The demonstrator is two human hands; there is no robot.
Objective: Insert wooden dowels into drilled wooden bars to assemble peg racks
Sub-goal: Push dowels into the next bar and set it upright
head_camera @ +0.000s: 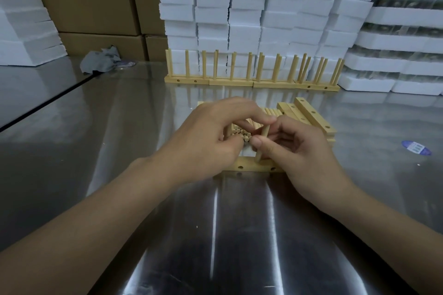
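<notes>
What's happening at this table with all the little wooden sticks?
A person is building peg racks by hand. The right hand pinches one dowel, holding it upright on the drilled bar nearest them, while the left hand grips a bundle of spare dowels. Spare bars lie stacked just behind, and finished racks stand in a row at the back.

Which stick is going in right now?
On the shiny metal table, find the drilled bar nearest the person. One dowel stands on it, pinched by the right hand. Unlike the bundle in the left hand, it stands upright alone.
</notes>
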